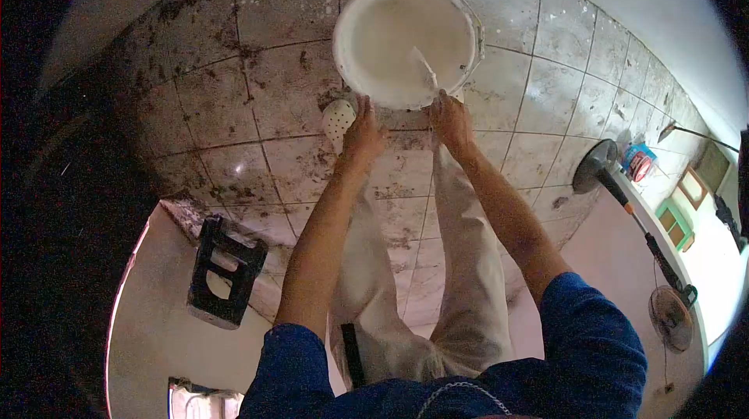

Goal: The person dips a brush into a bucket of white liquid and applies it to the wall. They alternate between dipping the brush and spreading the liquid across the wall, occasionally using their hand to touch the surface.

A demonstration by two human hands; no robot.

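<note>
A white bucket point(351, 44) filled with pale creamy liquid stands on the dirty tiled floor straight ahead of me. My right hand point(450, 120) grips a pale stirring stick point(424, 68) that dips into the liquid near the bucket's near rim. My left hand point(364, 134) rests against the near rim of the bucket, fingers curled on its edge. Both arms reach down from blue sleeves, over my light trousers.
A white perforated clog point(338, 119) is on my foot beside the bucket. A black step stool point(223, 271) stands at the lower left. At the right stand a pedestal fan point(601, 169), a second fan point(671, 316) and small colourful items by the wall.
</note>
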